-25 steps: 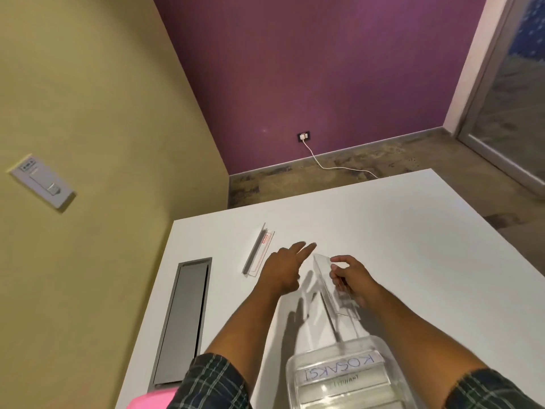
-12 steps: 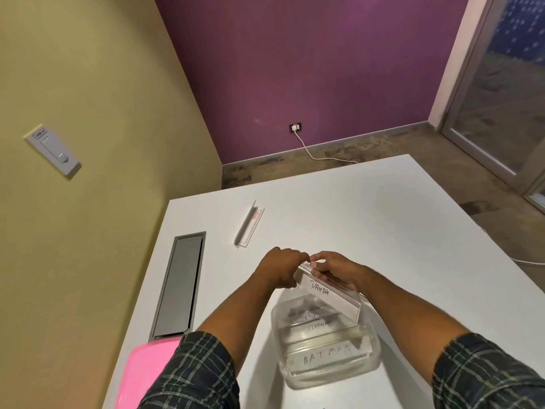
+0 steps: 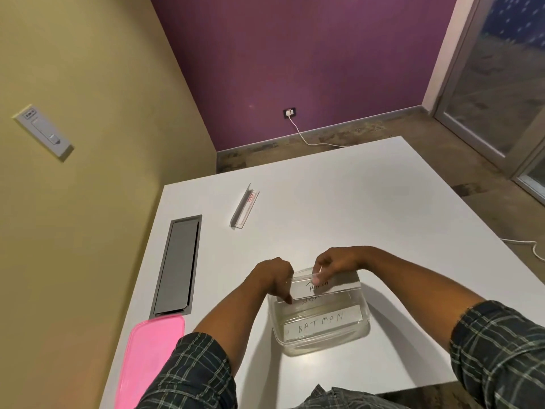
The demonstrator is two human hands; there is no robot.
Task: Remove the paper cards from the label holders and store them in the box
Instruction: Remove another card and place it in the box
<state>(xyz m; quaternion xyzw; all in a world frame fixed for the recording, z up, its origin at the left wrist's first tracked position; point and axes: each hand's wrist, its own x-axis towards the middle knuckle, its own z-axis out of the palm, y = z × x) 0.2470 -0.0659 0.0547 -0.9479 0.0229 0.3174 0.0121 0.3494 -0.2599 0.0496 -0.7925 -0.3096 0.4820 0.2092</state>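
A clear plastic box [image 3: 364,317] stands on the white table [image 3: 354,208] close to me, with paper cards inside; one card [image 3: 321,321] reads BATMAN. Over the box's far rim both hands grip a clear label holder [image 3: 339,283] that has a handwritten paper card in it. My left hand [image 3: 274,276] pinches the holder's left end, index finger pointing down into the box. My right hand [image 3: 334,265] curls over the holder's top edge near its middle. A second clear label holder [image 3: 244,206] lies on the table farther back, left of centre.
A pink lid [image 3: 150,358] lies at the table's near left edge. A grey cable hatch [image 3: 177,265] is set into the table on the left. A yellow wall runs along the left side; a white cable [image 3: 522,243] trails on the floor to the right.
Both hands brought the label holder from the table back over the box, and it now sits lower over the far rim. The view tilted down, showing the whole box.
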